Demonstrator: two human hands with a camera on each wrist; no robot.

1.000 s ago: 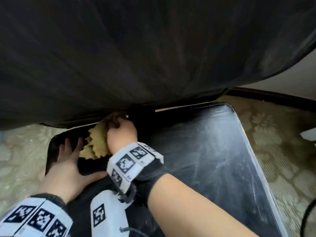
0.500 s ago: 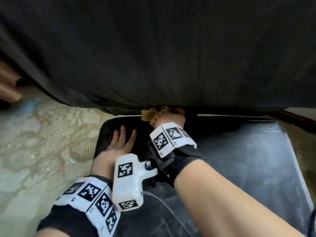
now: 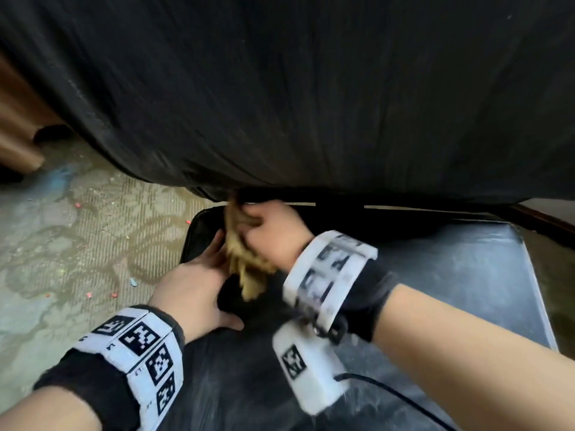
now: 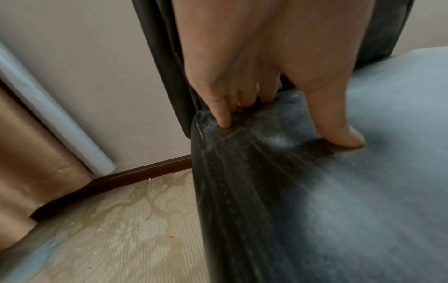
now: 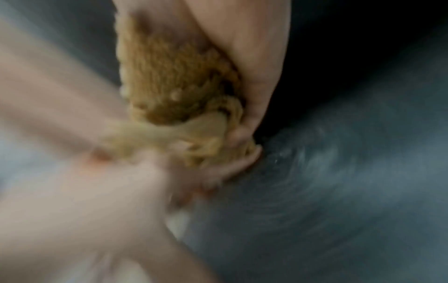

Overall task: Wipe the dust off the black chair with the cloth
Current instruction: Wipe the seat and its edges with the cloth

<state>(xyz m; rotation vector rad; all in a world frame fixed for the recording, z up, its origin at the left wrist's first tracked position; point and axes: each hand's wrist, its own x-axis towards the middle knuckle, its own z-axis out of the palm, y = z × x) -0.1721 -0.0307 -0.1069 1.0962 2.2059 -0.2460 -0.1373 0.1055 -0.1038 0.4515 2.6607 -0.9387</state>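
The black chair's backrest [image 3: 295, 88] fills the top of the head view. Its dusty seat [image 3: 451, 290] lies below, streaked grey. My right hand [image 3: 267, 231] grips a bunched yellow cloth [image 3: 245, 269] at the seat's back left, just under the backrest's lower edge. The cloth hangs down from the fist. In the blurred right wrist view the cloth [image 5: 174, 86] is wrapped in my fingers above the seat [image 5: 339, 191]. My left hand [image 3: 199, 281] lies flat on the seat's back left corner beside the cloth. Its straight fingers [image 4: 220, 113] press the seat corner [image 4: 242, 172].
Patterned carpet [image 3: 77, 244] with small coloured crumbs lies left of the chair. Brown furniture [image 3: 15, 135] stands at the far left. A dark skirting board [image 4: 135, 174], a pale wall and a leaning pale roll [image 4: 55, 124] lie behind. A black cable [image 3: 398, 396] crosses the seat.
My right hand has drawn the cloth out from the gap under the backrest, towards me and to the left; the cloth now dangles beside my left fingers. The left hand stays on the seat corner.
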